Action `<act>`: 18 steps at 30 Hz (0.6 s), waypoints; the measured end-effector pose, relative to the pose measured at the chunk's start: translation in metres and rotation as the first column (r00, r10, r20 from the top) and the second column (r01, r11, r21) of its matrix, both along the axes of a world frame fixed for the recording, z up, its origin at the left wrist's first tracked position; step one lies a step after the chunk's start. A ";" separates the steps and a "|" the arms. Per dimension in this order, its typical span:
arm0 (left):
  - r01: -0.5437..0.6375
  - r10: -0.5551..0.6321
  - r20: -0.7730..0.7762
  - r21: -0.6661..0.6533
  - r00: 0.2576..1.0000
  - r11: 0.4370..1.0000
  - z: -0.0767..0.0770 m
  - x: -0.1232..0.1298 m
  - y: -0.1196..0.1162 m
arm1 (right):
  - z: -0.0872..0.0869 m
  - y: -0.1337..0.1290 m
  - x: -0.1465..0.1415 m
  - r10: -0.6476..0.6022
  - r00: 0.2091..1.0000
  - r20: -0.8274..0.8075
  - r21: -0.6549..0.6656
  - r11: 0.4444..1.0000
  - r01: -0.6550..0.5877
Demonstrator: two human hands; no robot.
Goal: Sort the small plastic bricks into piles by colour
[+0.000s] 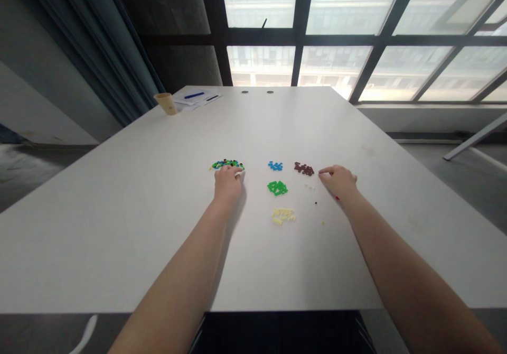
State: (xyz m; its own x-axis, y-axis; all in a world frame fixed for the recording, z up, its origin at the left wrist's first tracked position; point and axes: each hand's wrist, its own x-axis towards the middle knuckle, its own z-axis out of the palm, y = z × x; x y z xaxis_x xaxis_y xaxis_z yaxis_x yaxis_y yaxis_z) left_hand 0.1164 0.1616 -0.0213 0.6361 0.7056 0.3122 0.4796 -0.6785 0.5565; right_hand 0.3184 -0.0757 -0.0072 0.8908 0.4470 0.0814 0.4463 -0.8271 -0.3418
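At the near edge of a mixed pile of small coloured bricks (228, 162) is my left hand (227, 179), fingers bent down and drawn together; whatever they pinch is hidden. My right hand (339, 179) rests just right of a heap of dark brown bricks (303, 168), thumb and forefinger closed at the tips, too small to make out what is between them. Between my hands lie blue bricks (275, 166) and, nearer to me, green bricks (278, 187) and pale yellow bricks (283, 215). A red piece (337, 198) shows partly beside my right wrist.
A few whitish pieces (309, 186), a single dark piece (316, 203) and an orange-yellow piece (322, 222) lie apart on the white table (119, 211). At the far left stand a tan cup (166, 103) and papers (186, 101) with a blue pen (194, 95).
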 end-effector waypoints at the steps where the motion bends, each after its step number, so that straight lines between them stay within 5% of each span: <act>1: 0.004 -0.003 -0.047 0.019 0.999 1.000 -0.002 0.000 0.002 | -0.002 0.001 0.001 0.002 1.000 -0.028 -0.024 1.000 -0.002; 7: 0.013 -0.011 -0.095 0.012 0.995 1.000 -0.010 0.004 0.005 | -0.006 0.007 0.000 -0.027 1.000 0.015 0.007 1.000 0.027; 14: 0.080 -0.027 0.228 -0.228 0.973 0.970 -0.015 0.004 0.006 | -0.007 0.003 -0.002 0.000 0.999 0.043 0.003 1.000 0.000; 18: 0.082 -0.012 0.256 -0.263 0.967 0.961 -0.007 0.004 0.001 | -0.010 0.005 -0.005 0.049 0.996 0.068 0.013 0.999 -0.050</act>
